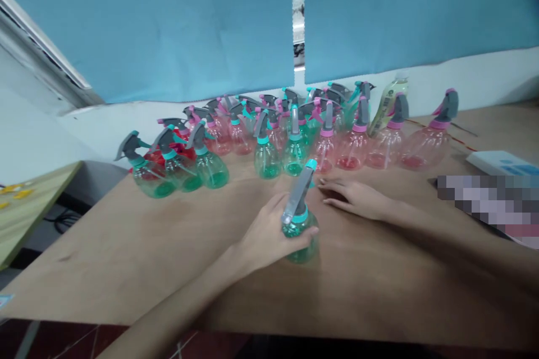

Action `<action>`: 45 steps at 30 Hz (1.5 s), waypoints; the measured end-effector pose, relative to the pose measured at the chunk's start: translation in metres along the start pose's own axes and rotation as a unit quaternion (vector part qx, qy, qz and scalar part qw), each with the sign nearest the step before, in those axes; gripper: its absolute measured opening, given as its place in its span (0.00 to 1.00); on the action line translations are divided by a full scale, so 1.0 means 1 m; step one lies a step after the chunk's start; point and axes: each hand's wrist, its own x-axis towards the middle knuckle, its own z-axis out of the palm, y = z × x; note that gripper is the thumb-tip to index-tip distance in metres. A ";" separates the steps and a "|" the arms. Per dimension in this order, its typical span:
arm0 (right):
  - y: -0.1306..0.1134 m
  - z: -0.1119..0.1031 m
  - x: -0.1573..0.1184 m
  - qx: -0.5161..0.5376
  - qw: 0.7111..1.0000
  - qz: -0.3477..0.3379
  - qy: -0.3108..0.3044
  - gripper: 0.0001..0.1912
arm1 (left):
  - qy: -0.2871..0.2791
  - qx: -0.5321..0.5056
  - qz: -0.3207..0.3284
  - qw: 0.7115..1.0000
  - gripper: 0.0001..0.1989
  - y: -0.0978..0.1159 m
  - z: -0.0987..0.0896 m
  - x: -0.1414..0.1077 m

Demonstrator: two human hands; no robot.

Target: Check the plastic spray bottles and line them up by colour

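Note:
My left hand point(263, 235) is wrapped round a green spray bottle point(302, 255) with a grey trigger head and a turquoise collar, near the middle of the table. The bottle is upright, its nozzle end pointing away from me. Just to its right, my right hand point(357, 197) lies low over the wood with its fingers stretched forward and holding nothing. Beyond my hands stand two more green spray bottles point(267, 160) and a pink spray bottle point(325, 150). Three green spray bottles point(213, 171) are grouped to the left.
Several pink spray bottles point(425, 146) line the right of the row, with more crowded behind. A labelled drink bottle point(387, 102) leans among them. A white box point(501, 162) and a blurred-out item lie at the right. Blue cloth point(189, 22) covers the wall behind the wooden table point(105, 258).

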 end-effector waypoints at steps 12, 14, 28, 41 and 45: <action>-0.024 -0.020 0.031 0.045 0.996 0.069 -0.031 0.14 | 0.152 0.032 -0.132 0.979 0.25 -0.081 -0.061 -0.021; -0.026 -0.013 0.034 0.058 0.995 0.074 -0.046 0.12 | 0.179 0.034 -0.128 0.975 0.24 -0.093 -0.066 -0.014; -0.010 -0.019 -0.002 0.063 0.985 0.138 -0.083 0.13 | 0.179 0.110 -0.175 0.962 0.23 -0.125 -0.086 0.052; -0.010 -0.040 -0.029 0.222 0.959 0.158 -0.080 0.13 | 0.226 0.223 -0.192 0.929 0.24 -0.128 -0.079 0.073; -0.010 -0.042 -0.037 0.245 0.951 0.163 -0.090 0.13 | 0.227 0.234 -0.181 0.928 0.24 -0.132 -0.082 0.078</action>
